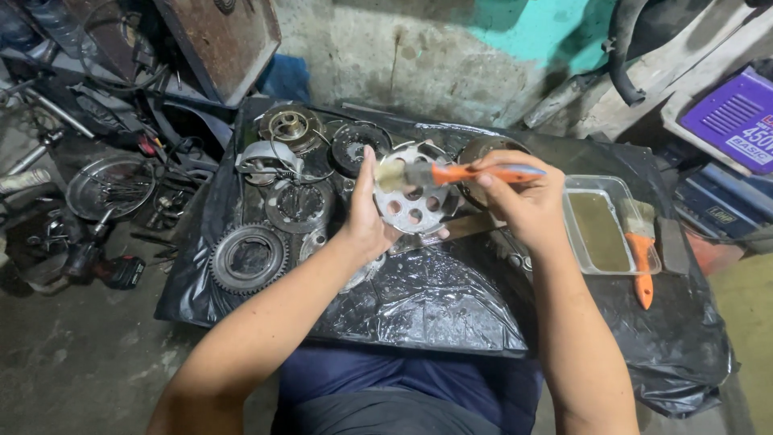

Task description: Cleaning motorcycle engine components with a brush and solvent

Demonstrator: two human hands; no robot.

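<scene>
My left hand [366, 217] holds up a round silver metal plate with several holes [415, 201], tilted toward me above the black plastic sheet [435, 302]. My right hand [523, 201] grips an orange-handled paintbrush [467, 172]; its pale bristles rest against the plate's upper left edge. Both hands hover over the middle of the sheet.
A large toothed gear [248, 258], clutch discs and round metal parts [290, 127] lie on the sheet's left and back. A clear tray of brownish liquid [600, 229] with a second orange-handled brush [641, 250] sits at right. Tools and a metal bowl [109, 187] clutter the floor at left.
</scene>
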